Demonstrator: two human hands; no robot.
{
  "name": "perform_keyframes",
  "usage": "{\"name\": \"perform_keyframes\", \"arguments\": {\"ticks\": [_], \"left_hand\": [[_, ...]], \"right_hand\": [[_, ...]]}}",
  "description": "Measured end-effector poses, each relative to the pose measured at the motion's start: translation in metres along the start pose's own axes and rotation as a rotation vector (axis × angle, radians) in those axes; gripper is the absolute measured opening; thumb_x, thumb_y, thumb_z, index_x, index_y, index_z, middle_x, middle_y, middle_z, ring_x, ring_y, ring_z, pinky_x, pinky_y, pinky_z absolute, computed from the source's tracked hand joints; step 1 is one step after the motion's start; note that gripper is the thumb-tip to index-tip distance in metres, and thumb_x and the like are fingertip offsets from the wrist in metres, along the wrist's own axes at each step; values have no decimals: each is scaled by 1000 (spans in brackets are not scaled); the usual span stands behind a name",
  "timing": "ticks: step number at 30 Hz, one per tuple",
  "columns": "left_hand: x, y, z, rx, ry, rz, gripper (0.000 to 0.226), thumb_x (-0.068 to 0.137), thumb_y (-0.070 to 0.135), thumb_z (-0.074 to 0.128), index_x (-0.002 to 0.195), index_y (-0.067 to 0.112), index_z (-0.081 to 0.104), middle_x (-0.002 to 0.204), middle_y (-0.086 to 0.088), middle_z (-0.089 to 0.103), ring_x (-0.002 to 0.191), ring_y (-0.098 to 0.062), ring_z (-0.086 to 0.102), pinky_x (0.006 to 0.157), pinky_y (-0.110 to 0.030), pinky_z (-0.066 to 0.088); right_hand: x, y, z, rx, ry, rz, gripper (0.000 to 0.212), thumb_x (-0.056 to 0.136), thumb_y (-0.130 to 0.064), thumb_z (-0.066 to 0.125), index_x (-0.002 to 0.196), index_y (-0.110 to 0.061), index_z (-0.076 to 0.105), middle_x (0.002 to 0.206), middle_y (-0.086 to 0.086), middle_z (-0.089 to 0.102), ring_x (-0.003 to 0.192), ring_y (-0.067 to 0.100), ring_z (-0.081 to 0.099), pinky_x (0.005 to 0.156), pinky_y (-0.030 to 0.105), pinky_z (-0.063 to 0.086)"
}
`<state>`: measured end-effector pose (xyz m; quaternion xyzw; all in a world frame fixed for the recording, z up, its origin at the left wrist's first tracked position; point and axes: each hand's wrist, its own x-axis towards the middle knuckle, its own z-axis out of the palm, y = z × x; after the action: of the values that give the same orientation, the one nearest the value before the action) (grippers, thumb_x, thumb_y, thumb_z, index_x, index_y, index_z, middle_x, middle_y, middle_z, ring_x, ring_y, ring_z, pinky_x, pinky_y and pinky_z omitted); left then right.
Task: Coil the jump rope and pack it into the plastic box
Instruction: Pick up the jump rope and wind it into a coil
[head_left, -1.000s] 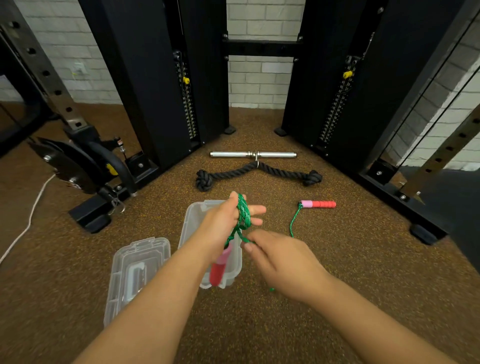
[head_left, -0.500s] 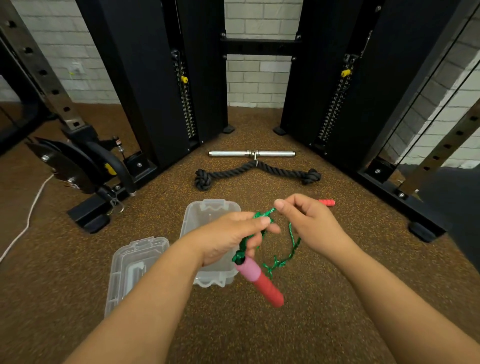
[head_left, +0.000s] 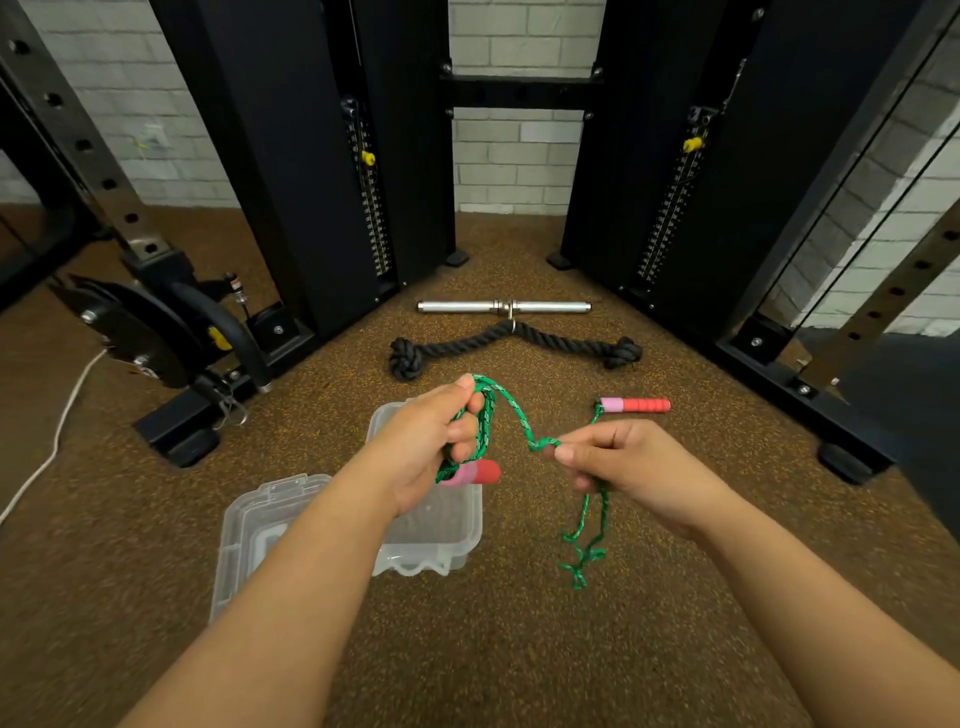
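At frame centre the green jump rope (head_left: 511, 410) is partly coiled: a few loops and one handle (head_left: 474, 473) are gripped in the left hand (head_left: 436, 447), the right hand (head_left: 618, 460) pinches the slack, the other handle (head_left: 635, 405) lies on the floor, and the plastic box (head_left: 436, 540) below holds nothing.

i can't read any text, label or number here; the weight stack (head_left: 370, 218) markings are too small.
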<state>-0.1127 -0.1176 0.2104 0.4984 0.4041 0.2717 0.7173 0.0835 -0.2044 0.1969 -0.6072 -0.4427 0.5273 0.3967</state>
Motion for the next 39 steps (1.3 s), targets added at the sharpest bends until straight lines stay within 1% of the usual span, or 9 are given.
{"name": "perform_keyframes", "arguments": {"ticks": [4, 7, 11, 16, 19, 26, 28, 34, 39], "left_hand": [[1, 1, -3, -54, 60, 5, 33, 102, 30, 36, 75, 15, 48, 45, 9, 30, 47, -9, 26, 52, -22, 26], [2, 2, -7, -161, 120, -7, 32, 101, 29, 38, 75, 15, 49, 44, 9, 29, 42, -7, 27, 48, -20, 26], [3, 5, -11, -238, 159, 6, 32, 101, 28, 38, 75, 14, 49, 47, 8, 29, 40, -6, 26, 44, -18, 27], [1, 4, -10, -271, 124, -13, 32, 101, 29, 39, 74, 14, 50, 46, 8, 29, 41, -7, 26, 44, -18, 27], [0, 2, -6, -287, 78, -45, 32, 100, 31, 39, 75, 15, 50, 45, 8, 30, 43, -8, 28, 48, -20, 27], [-3, 9, -2, -549, 18, -49, 41, 101, 31, 33, 111, 3, 62, 53, 6, 37, 48, -8, 33, 55, -20, 31], [-2, 9, -3, -519, 27, -10, 44, 101, 30, 31, 118, 1, 59, 58, 4, 46, 53, -10, 36, 59, -22, 33], [-4, 4, -1, -245, 76, 21, 30, 102, 24, 32, 118, 14, 54, 88, -1, 75, 77, -16, 60, 86, -34, 45], [-3, -5, 0, 197, 40, 13, 28, 102, 24, 34, 95, 33, 60, 97, 1, 76, 94, -19, 65, 96, -44, 43]], "right_hand": [[2, 1, 1, 176, 141, -115, 11, 74, 1, 72, 75, -9, 68, 62, -2, 67, 62, 11, 60, 63, 20, 54], [-2, 0, -2, 168, 54, -147, 7, 69, -20, 74, 71, -16, 69, 65, -6, 66, 61, 8, 58, 62, 18, 50], [-5, 2, -1, -80, -56, -75, 32, 84, -49, 55, 91, -27, 77, 65, -7, 55, 60, 6, 52, 65, 20, 48], [5, 10, 2, -475, 226, -155, 9, 82, -29, 72, 74, -26, 74, 69, -8, 68, 57, -5, 53, 55, 9, 41], [8, 19, 7, -513, 325, -154, 12, 76, -24, 77, 68, -20, 70, 67, -3, 69, 53, 0, 52, 48, 14, 40], [6, 33, 36, -750, 157, -311, 15, 92, -28, 55, 85, -17, 63, 78, -8, 61, 75, 11, 57, 68, 24, 44], [4, 35, 45, -846, 72, -343, 22, 97, -32, 45, 91, -16, 60, 88, 3, 61, 87, 24, 60, 77, 37, 46], [-15, 15, 72, -1092, -56, -491, 30, 101, -40, 28, 102, -19, 50, 100, 4, 57, 90, 26, 59, 75, 38, 46], [-20, -6, 72, -901, -41, -561, 32, 99, -42, 33, 103, -24, 60, 97, -6, 60, 91, 15, 58, 78, 36, 49]]}}
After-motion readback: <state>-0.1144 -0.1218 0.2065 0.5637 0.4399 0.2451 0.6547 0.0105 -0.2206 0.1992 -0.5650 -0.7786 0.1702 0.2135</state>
